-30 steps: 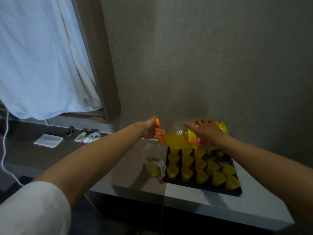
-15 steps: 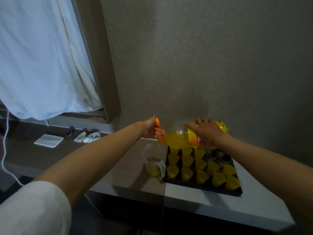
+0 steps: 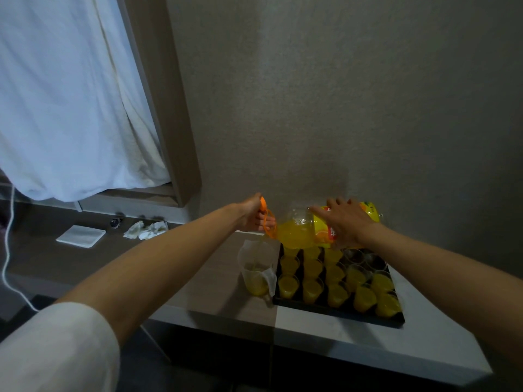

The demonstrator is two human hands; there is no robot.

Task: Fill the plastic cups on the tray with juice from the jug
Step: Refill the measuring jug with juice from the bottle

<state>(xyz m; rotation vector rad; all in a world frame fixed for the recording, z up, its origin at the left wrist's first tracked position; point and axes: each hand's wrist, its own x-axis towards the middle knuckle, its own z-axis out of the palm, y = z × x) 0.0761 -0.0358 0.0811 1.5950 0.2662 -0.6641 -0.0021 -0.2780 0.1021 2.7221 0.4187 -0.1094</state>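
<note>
- bottle tipped slightly further, neck end lower
- juice level in jug a bit higher
- hands barely shifted

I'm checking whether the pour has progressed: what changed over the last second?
Almost nothing. The left hand still grips the orange handle, and the right hand still steadies the tipped juice bottle, which pours into the clear jug beside the tray. The cups look unchanged. Any rise in the jug is too slight to tell.
</note>
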